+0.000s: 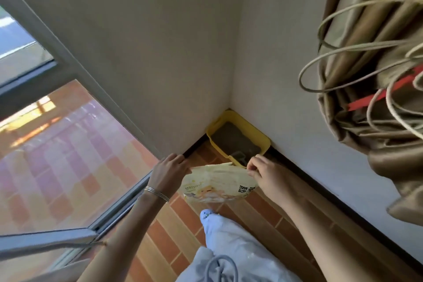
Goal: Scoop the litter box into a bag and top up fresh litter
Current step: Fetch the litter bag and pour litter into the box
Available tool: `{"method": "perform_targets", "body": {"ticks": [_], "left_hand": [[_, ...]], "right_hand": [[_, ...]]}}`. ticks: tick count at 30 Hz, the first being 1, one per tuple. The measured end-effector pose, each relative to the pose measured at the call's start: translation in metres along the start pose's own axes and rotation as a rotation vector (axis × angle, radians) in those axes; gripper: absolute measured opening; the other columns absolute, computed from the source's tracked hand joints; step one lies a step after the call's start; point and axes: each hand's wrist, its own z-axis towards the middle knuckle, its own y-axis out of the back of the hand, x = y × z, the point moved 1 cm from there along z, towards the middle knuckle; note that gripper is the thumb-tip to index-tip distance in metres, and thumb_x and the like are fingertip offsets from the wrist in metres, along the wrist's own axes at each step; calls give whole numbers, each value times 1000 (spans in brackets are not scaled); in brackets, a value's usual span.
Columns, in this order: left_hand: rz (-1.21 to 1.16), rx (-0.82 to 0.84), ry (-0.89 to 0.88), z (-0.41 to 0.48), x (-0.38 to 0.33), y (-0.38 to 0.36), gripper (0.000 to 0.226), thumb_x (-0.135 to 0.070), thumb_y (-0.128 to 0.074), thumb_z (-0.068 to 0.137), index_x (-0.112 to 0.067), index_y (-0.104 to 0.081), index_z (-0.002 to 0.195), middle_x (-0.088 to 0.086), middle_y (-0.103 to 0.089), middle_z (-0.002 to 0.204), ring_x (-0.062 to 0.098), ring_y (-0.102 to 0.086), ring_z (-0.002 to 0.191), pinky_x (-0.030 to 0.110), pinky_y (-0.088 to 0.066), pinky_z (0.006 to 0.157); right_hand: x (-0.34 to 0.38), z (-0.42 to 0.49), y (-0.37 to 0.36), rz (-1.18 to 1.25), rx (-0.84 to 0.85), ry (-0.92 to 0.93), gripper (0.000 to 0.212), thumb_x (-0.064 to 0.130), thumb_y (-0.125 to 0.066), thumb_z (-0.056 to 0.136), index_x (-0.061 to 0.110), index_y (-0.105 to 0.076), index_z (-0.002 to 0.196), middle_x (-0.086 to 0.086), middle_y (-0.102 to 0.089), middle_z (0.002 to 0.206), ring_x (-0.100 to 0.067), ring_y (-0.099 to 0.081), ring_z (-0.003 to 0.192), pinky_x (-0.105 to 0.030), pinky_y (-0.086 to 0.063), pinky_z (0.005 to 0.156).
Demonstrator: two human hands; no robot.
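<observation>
A yellow litter box [263, 138] sits on the floor in the corner where the two walls meet, filled with grey litter [233, 137]. A grey scoop [240, 157] lies at its near end. In front of it I hold a pale yellow printed litter bag [217, 184] in the air. My left hand [168, 171] grips the bag's top left corner. My right hand [263, 173] pinches the top right corner. The bag hides the near rim of the box.
Orange brick-pattern tiles [174, 231] cover the floor. A glass door with a grey frame [119, 210] stands on the left. A bundled brown curtain with looped cords [375, 71] hangs at the upper right. My leg in light blue trousers [231, 247] is below.
</observation>
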Motion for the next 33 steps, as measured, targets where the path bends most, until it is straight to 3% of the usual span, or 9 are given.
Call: {"method": "perform_targets", "body": {"ticks": [3, 7, 11, 15, 18, 20, 25, 28, 33], "left_hand": [[14, 22, -27, 19, 17, 4, 22, -18, -83, 65, -10, -63, 65, 4, -61, 63, 25, -60, 59, 28, -52, 47], [13, 0, -91, 48, 38, 9, 28, -17, -88, 55, -12, -61, 59, 2, -56, 56, 22, -58, 53, 22, -46, 43], [26, 23, -142, 75, 61, 7, 28, -16, -89, 54, -11, -63, 60, 2, -57, 56, 22, -59, 53, 24, -47, 43], [12, 62, -198, 99, 89, -3, 24, -14, -87, 58, -8, -65, 63, 6, -59, 59, 25, -60, 56, 28, -50, 44], [9, 118, -239, 118, 107, -14, 14, -19, -72, 79, -6, -67, 79, 10, -64, 77, 28, -61, 75, 34, -51, 60], [0, 143, -299, 127, 117, -21, 16, -22, -65, 86, -6, -67, 86, 10, -64, 84, 28, -60, 83, 35, -49, 67], [50, 185, -452, 154, 128, -36, 16, -18, -79, 71, -9, -66, 71, 7, -63, 70, 25, -61, 67, 28, -48, 52], [64, 160, -521, 166, 133, -48, 32, -12, -92, 45, -10, -61, 54, 6, -57, 53, 23, -58, 46, 21, -44, 38], [21, 112, -532, 187, 151, -117, 34, -10, -92, 43, -10, -60, 53, 5, -55, 51, 23, -55, 43, 20, -42, 36]], "right_hand": [[0, 19, -8, 10, -20, -10, 12, 12, -65, 83, 16, -55, 79, 10, -52, 82, -10, -53, 70, -24, -44, 58], [1, 41, -17, -27, -55, -19, 19, 6, -68, 78, 19, -54, 78, 8, -57, 83, -4, -49, 66, -12, -36, 52], [7, 61, -28, 42, -82, -80, 16, 3, -66, 80, 16, -56, 79, 7, -56, 85, -7, -52, 69, -25, -49, 58], [14, 76, -43, 40, -99, -166, 12, 6, -63, 83, 14, -55, 80, 6, -56, 86, -12, -54, 71, -37, -51, 59], [22, 87, -54, 9, -111, -247, 7, 9, -61, 85, 12, -56, 81, 1, -58, 88, -19, -56, 74, -42, -49, 61], [25, 91, -62, -7, -135, -317, 5, 11, -60, 86, 10, -57, 83, -1, -59, 90, -21, -57, 75, -41, -48, 61], [22, 101, -87, -88, -228, -429, 6, 10, -63, 83, 12, -57, 81, 0, -60, 86, -20, -57, 66, -26, -33, 51], [18, 109, -100, -124, -262, -467, 11, 10, -69, 78, 13, -58, 77, 0, -62, 81, -21, -58, 60, -24, -32, 50], [-18, 119, -153, -114, -259, -500, 13, 11, -67, 79, 16, -56, 78, 4, -60, 79, -17, -58, 66, -26, -37, 52]]}}
